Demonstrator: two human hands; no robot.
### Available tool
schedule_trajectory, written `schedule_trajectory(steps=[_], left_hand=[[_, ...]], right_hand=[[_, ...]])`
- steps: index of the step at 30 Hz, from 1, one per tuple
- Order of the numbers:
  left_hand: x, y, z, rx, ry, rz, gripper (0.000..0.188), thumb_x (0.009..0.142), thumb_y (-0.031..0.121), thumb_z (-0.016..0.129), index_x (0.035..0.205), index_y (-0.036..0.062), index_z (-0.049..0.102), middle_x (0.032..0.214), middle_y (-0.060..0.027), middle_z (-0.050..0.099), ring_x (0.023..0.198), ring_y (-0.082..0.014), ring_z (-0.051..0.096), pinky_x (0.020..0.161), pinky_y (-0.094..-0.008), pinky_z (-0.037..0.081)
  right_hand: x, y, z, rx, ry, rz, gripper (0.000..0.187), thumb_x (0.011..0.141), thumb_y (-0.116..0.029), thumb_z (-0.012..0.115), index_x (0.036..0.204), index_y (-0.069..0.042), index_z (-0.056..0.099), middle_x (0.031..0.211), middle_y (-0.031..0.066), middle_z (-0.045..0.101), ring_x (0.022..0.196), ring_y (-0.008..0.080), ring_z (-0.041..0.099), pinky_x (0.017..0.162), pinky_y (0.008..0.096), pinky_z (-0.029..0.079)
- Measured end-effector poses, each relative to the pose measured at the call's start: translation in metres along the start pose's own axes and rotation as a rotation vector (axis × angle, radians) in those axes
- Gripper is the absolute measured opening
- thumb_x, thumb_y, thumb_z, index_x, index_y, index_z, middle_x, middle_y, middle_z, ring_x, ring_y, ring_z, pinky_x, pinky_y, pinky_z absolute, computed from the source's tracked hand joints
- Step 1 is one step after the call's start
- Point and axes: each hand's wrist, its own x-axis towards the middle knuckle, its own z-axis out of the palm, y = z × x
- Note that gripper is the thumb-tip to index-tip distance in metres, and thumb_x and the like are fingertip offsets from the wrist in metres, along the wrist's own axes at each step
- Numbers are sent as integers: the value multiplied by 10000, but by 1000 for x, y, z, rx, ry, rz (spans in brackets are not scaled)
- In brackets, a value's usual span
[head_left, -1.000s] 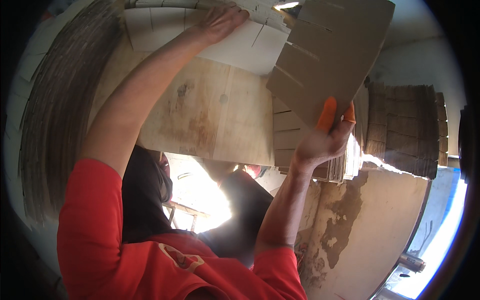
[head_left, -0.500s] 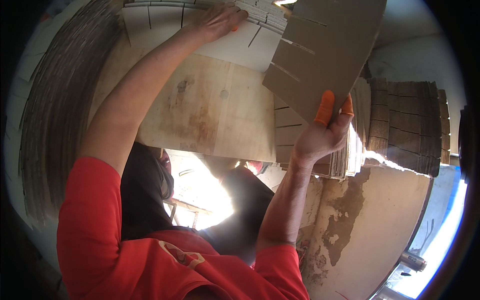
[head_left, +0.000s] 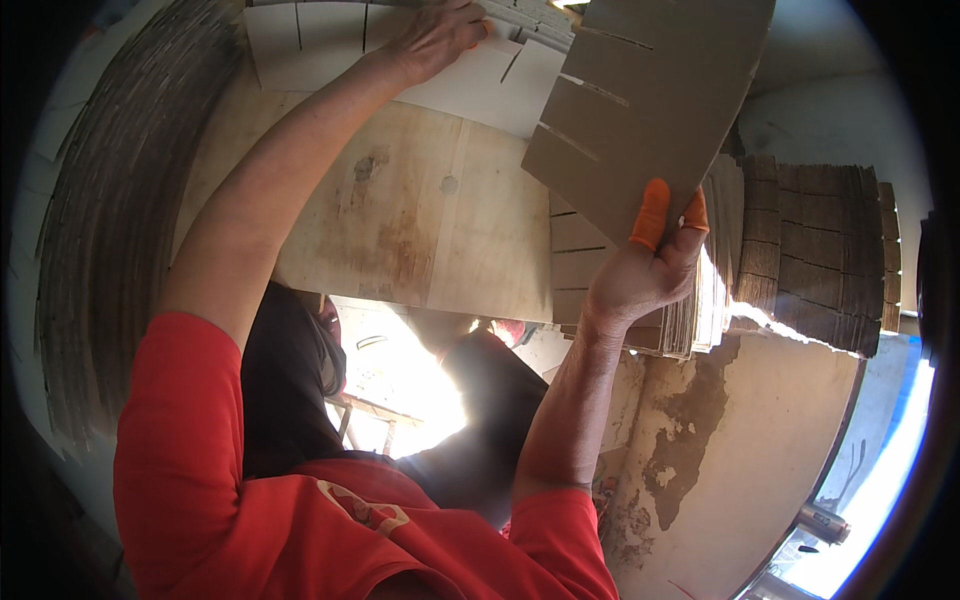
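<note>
My right hand (head_left: 645,265) grips the near end of a grey-brown cardboard sheet (head_left: 660,110), which is tilted up and has several narrow slots along its left edge. Orange finger covers sit on its thumb and a finger. At the far side of the table, my left hand (head_left: 435,45) has its fingers curled over the far edge of a white slotted cardboard sheet (head_left: 330,50). That sheet lies on top of a stack. An orange cover shows at one left fingertip, and the rest of that grip is partly hidden.
The wooden tabletop (head_left: 400,210) has brown stains. A tall stack of cardboard sheets (head_left: 120,220) rises at the left. Slotted brown cardboard stacks (head_left: 825,240) stand at the right, near a peeling pale surface (head_left: 760,430). Below the table's edge are my legs (head_left: 490,410) and bright glare.
The white sheet under my left hand has shifted slightly at its right part, and its edge there now looks stepped. My right hand and its sheet have hardly moved.
</note>
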Motion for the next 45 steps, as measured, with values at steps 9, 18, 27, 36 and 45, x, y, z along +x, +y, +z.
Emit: schedule_trajectory(steps=[9, 18, 27, 36, 45], left_hand=[[2, 8, -16, -10, -281, -31, 146, 731, 56, 614, 872, 91, 630, 743, -61, 588, 816, -216, 561, 724, -353, 451], [-8, 41, -42, -123, -379, 38, 173, 733, 15, 555, 825, 118, 661, 712, -102, 634, 695, -313, 620, 576, -424, 465], [-21, 74, -42, -87, -328, 22, 120, 681, -15, 567, 745, 58, 638, 675, -99, 604, 738, -288, 593, 607, -426, 479], [-23, 85, -42, -84, -388, -41, 76, 648, -20, 588, 692, 37, 613, 664, -105, 603, 714, -278, 593, 585, -404, 489], [-10, 131, -75, -171, -340, 49, 23, 652, 23, 606, 671, 33, 597, 676, -83, 592, 725, -234, 585, 602, -356, 498]], right_hand=[[-2, -2, 4, -20, -2, -55, 326, 918, -100, 586, 1231, -26, 536, 1054, 72, 665, 841, 109, 651, 705, 243, 536], [-7, -11, 8, -115, -50, -237, 365, 922, -63, 558, 1276, -6, 485, 1173, 126, 622, 860, 162, 673, 693, 251, 551], [-9, -5, 6, -200, -63, -400, 400, 889, -19, 585, 1266, 35, 462, 1213, 159, 591, 787, 219, 689, 618, 256, 563], [-15, -5, 5, -134, -136, -371, 410, 873, 40, 571, 1266, 40, 453, 1192, 186, 595, 769, 235, 689, 601, 263, 561], [-31, 20, 21, -157, -219, -338, 303, 863, 96, 529, 1155, 27, 483, 1177, 192, 590, 863, 302, 666, 627, 291, 565]])
